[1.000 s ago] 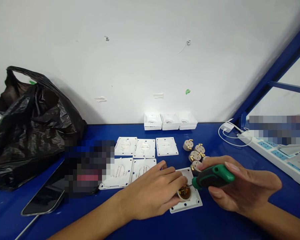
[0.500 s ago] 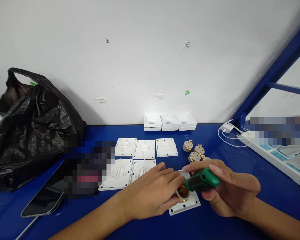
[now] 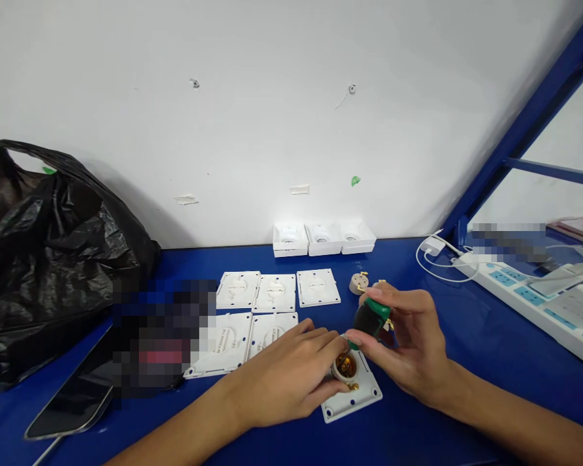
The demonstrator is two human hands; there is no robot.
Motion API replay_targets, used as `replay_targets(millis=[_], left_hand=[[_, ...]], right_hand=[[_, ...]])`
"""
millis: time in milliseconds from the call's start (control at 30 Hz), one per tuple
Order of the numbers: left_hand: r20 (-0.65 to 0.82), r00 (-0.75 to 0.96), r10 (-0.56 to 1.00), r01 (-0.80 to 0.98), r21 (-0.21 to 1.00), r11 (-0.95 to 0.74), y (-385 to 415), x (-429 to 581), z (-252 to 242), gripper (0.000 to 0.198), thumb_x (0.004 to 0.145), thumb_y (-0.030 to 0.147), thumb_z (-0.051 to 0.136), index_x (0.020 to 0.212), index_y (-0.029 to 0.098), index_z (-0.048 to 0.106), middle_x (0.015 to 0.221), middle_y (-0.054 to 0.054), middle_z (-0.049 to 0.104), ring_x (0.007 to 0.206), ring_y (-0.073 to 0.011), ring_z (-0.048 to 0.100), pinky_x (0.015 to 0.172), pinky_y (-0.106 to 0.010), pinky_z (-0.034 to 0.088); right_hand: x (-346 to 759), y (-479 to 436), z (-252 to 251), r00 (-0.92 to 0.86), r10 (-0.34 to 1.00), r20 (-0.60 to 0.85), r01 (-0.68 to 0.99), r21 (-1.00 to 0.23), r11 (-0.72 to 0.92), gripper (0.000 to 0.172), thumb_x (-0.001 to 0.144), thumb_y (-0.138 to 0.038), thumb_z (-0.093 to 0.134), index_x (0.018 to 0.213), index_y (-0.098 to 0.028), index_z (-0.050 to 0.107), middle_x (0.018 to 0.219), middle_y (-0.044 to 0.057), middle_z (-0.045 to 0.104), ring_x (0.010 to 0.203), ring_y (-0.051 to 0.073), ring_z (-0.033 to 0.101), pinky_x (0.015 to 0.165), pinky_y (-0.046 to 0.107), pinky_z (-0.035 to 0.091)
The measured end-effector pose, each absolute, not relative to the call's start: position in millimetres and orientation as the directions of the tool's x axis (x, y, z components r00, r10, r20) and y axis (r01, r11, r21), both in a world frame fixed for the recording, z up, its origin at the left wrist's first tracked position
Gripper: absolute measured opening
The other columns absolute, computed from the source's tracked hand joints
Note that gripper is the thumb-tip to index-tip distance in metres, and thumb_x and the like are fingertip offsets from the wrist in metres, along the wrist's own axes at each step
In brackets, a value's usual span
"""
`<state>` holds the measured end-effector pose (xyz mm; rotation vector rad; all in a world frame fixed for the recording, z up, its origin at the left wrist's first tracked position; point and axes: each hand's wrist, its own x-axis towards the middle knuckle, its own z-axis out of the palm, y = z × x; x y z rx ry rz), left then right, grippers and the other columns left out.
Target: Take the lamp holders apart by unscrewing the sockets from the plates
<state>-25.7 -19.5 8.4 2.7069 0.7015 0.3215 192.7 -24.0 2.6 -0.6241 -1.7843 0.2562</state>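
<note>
My left hand (image 3: 291, 372) is closed around a round lamp socket (image 3: 339, 374) with brass contacts inside, steadying it against a square white plate (image 3: 354, 406). Between the fingertips and thumb of my right hand (image 3: 412, 343) is a green and black screwdriver (image 3: 370, 321). It leans over the socket, its thin shank reaching into the opening; the tip is hard to make out. Behind my right hand sits a round beige socket core (image 3: 358, 283) with brass tabs, and others are partly hidden there. Several white plates (image 3: 274, 292) lie beyond my left hand.
Three white boxes (image 3: 289, 241) line the wall. At the left are a black plastic bag (image 3: 63, 259) and a phone (image 3: 70, 395) beside a blurred-out object. A power strip (image 3: 539, 304) with a white cable (image 3: 447, 278) runs along the right, near a blue frame (image 3: 525, 123).
The screwdriver has swung to a steeper angle, and its shank now shows. My right hand has shifted left with fingers re-placed on the handle. The view has moved slightly; my left hand keeps its hold.
</note>
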Motion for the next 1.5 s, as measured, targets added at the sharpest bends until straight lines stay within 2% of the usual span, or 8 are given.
replay_targets(millis=[133, 367, 600, 767, 967, 1133, 1367, 1500], left_hand=[[0.122, 0.846, 0.519, 0.442, 0.385, -0.81, -21, -25, 9, 0.017, 0.106, 0.033, 0.066, 0.112, 0.021, 0.055, 0.107, -0.006, 0.073, 0.099, -0.0273, 0.073, 0.105, -0.05, 0.05], [0.14, 0.853, 0.502, 0.399, 0.445, -0.802, -17, -25, 10, 0.017, 0.105, 0.032, 0.065, 0.116, 0.022, 0.057, 0.114, -0.008, 0.073, 0.105, -0.0286, 0.071, 0.103, -0.049, 0.052], [0.091, 0.864, 0.495, 0.403, 0.466, -0.788, -16, -24, 10, 0.013, 0.103, 0.027, 0.069, 0.11, 0.022, 0.06, 0.113, -0.006, 0.072, 0.107, -0.0281, 0.071, 0.106, -0.049, 0.049], [0.133, 0.852, 0.507, 0.393, 0.477, -0.786, -16, -24, 11, 0.018, 0.101, 0.028, 0.071, 0.113, 0.023, 0.059, 0.117, -0.006, 0.073, 0.111, -0.0289, 0.07, 0.102, -0.047, 0.052], [0.124, 0.856, 0.502, 0.391, 0.481, -0.784, -14, -24, 9, 0.013, 0.104, 0.031, 0.065, 0.112, 0.023, 0.06, 0.111, -0.006, 0.073, 0.108, -0.0284, 0.071, 0.102, -0.047, 0.051], [0.12, 0.854, 0.507, 0.383, 0.515, -0.767, -15, -24, 13, 0.016, 0.102, 0.028, 0.069, 0.113, 0.024, 0.059, 0.12, -0.006, 0.072, 0.113, -0.0289, 0.069, 0.102, -0.046, 0.051], [0.127, 0.839, 0.53, 0.424, 0.459, -0.781, -18, -25, 12, 0.018, 0.103, 0.031, 0.07, 0.113, 0.022, 0.058, 0.106, -0.005, 0.073, 0.099, -0.0273, 0.071, 0.102, -0.048, 0.05], [0.112, 0.849, 0.517, 0.408, 0.483, -0.775, -17, -25, 12, 0.023, 0.1, 0.029, 0.072, 0.117, 0.023, 0.058, 0.116, -0.007, 0.072, 0.107, -0.0288, 0.07, 0.102, -0.046, 0.051]], right_hand=[[194, -21, 4, -0.216, 0.521, 0.826, 0.242, -0.471, 0.848, 0.063, 0.095, -0.016, 0.074, 0.151, -0.031, 0.049, 0.1, 0.003, 0.067, 0.076, 0.017, 0.07, 0.056, 0.027, 0.063], [197, -22, 27, -0.476, 0.348, 0.808, 0.099, -0.344, 0.934, 0.06, 0.102, -0.013, 0.057, 0.159, -0.021, 0.04, 0.102, 0.009, 0.074, 0.091, 0.021, 0.074, 0.07, 0.035, 0.063], [194, -23, 21, -0.348, 0.419, 0.839, 0.123, -0.402, 0.907, 0.059, 0.096, -0.01, 0.068, 0.15, -0.026, 0.051, 0.084, 0.001, 0.067, 0.067, 0.017, 0.059, 0.051, 0.027, 0.051], [193, -20, 26, -0.464, 0.409, 0.786, 0.041, -0.441, 0.896, 0.057, 0.103, -0.014, 0.057, 0.157, -0.027, 0.044, 0.11, 0.009, 0.071, 0.096, 0.021, 0.069, 0.067, 0.032, 0.062], [192, -22, 20, -0.347, 0.415, 0.841, 0.082, -0.414, 0.907, 0.06, 0.099, -0.011, 0.065, 0.153, -0.03, 0.047, 0.089, 0.001, 0.065, 0.078, 0.019, 0.061, 0.058, 0.028, 0.054], [194, -21, 23, -0.447, 0.437, 0.781, 0.062, -0.46, 0.886, 0.057, 0.102, -0.013, 0.057, 0.155, -0.028, 0.044, 0.119, 0.011, 0.073, 0.104, 0.023, 0.071, 0.071, 0.035, 0.063], [192, -20, 18, -0.333, 0.482, 0.81, 0.115, -0.473, 0.874, 0.052, 0.099, -0.014, 0.064, 0.146, -0.031, 0.052, 0.088, 0.001, 0.065, 0.07, 0.017, 0.06, 0.055, 0.028, 0.054], [193, -19, 19, -0.418, 0.433, 0.799, 0.072, -0.446, 0.892, 0.05, 0.106, -0.017, 0.052, 0.154, -0.028, 0.047, 0.106, 0.008, 0.073, 0.082, 0.019, 0.07, 0.065, 0.033, 0.06]])
